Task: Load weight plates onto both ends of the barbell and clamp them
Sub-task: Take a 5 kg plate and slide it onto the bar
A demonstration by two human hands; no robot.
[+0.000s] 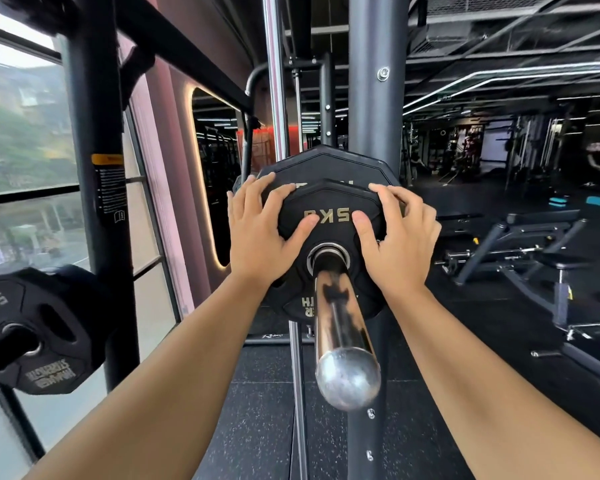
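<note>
The chrome barbell sleeve (340, 327) points straight at me, its rounded end close to the camera. A small black 5 kg plate (329, 206) with gold lettering sits on the sleeve, in front of a larger black plate (326, 161). My left hand (260, 233) presses on the small plate's left side with the fingers spread over its rim and the thumb on its face. My right hand (395, 237) mirrors it on the right side, fingers bent over the rim. No clamp is visible on the sleeve.
Grey rack uprights (374, 98) stand behind the plates. Another 5 kg plate (45, 330) hangs on a storage peg at the lower left beside a window. Benches (534, 244) stand on the dark rubber floor to the right.
</note>
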